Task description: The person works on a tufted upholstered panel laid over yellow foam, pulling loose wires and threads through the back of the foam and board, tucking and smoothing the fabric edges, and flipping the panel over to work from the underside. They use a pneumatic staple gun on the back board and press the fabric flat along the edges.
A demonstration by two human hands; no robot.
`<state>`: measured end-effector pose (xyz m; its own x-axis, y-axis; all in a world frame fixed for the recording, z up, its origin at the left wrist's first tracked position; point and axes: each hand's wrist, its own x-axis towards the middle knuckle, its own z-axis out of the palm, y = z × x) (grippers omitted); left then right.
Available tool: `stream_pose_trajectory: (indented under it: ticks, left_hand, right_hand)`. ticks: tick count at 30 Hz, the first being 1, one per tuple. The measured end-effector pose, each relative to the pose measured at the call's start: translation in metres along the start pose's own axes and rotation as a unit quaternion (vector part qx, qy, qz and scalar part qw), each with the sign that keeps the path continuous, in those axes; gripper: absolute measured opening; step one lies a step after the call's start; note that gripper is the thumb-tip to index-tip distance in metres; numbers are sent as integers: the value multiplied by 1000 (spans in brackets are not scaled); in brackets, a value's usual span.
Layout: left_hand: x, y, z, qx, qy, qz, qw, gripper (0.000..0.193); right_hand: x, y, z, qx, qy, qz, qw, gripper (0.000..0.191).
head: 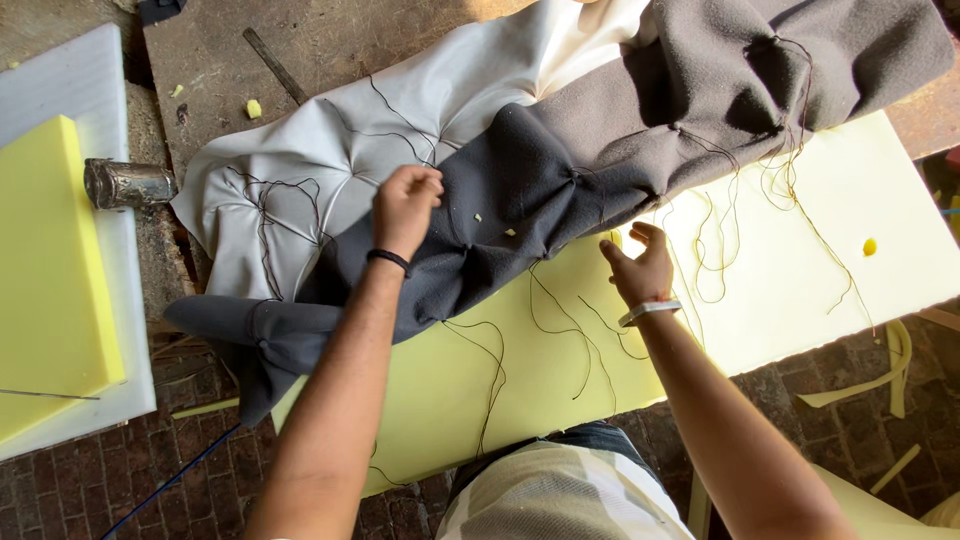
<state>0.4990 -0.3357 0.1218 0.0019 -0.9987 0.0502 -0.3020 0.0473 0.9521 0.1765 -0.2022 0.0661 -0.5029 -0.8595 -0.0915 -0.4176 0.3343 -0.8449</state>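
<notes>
Currently the right hand is hovering part-open among loose threads on the yellow foam sheet; these risk snagging. Beyond, the left hand is pinching down on the tufted grey fabric, which risks slipping and bunching.

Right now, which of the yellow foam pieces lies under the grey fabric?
The large pale yellow foam sheet in the middle; the thicker bright yellow foam block sits apart at left.

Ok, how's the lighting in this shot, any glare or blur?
Head view: bright daylight, mostly sharp; the yellow foam sheet is washed pale at right, the dark grey fabric holds deep fold shadows, and the left hand shows no motion blur.
</notes>
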Motion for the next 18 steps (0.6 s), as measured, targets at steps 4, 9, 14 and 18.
stream_pose_trajectory:
  ticks: [4, 9, 14, 18]
  left_hand:
    - [-51, -11, 103, 131, -122, 146, 973, 36]
    - [-98, -35, 153, 359, -234, 80, 900, 84]
    - [-110, -59, 158, 412, -251, 60, 874, 86]
    - [-104, -61, 153, 388, -280, 22, 878, 88]
  right_hand:
    - [37, -3, -3, 72, -273, 198, 939, 28]
    - [65, -68, -41, -6, -538, 94, 838, 25]
    - [148, -174, -49, 213, -420, -42, 881, 25]
    - [165, -175, -58, 382, -371, -78, 843, 45]
